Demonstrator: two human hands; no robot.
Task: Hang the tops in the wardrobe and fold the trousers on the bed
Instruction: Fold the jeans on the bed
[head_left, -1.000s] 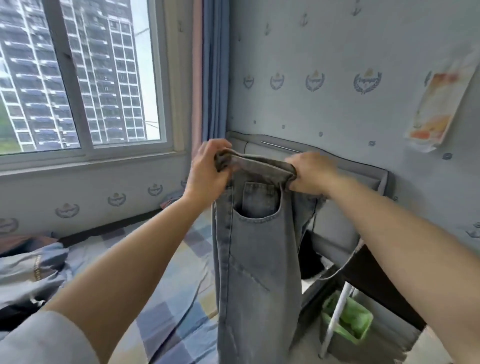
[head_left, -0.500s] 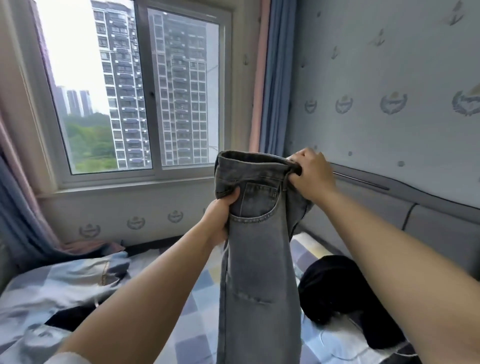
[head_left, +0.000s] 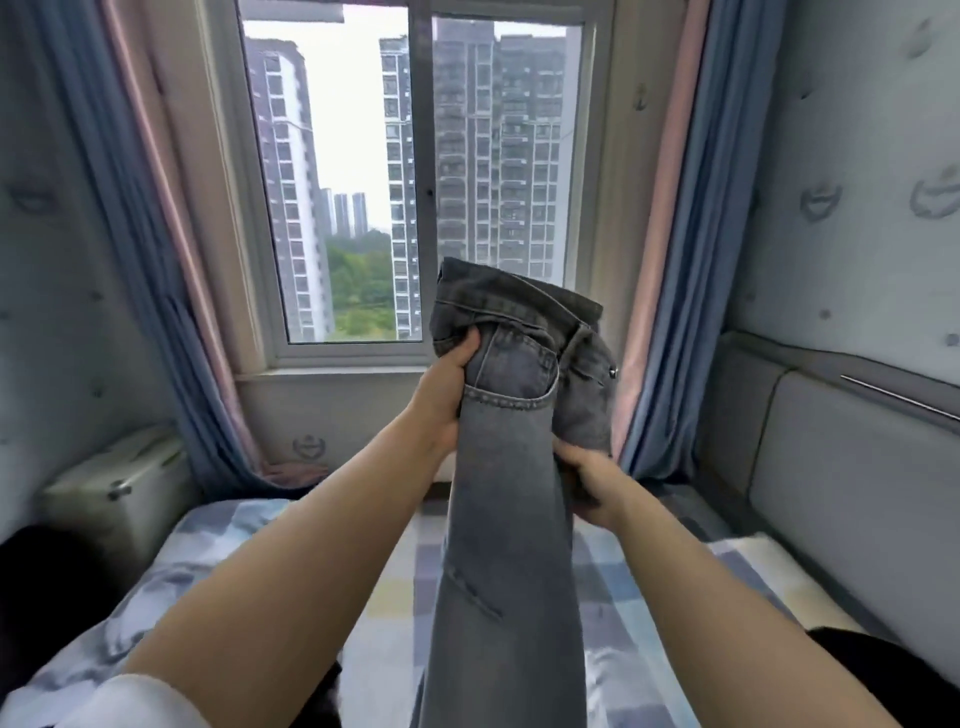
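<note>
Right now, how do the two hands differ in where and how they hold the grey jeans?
The left hand grips high, beside the back pocket just under the waistband of the jeans; the right hand grips lower, below the seat. The left hand sits on the jeans' left edge with its thumb pressed into the denim; the right hand's fingers are partly hidden behind the fabric. Both clutch bunched denim, holding the jeans up above the bed.

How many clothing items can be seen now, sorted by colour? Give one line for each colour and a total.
Grey: 1, the jeans, gripped by the left hand and the right hand.
Black: 2, garment at right, garment at left.
Total: 3
</note>
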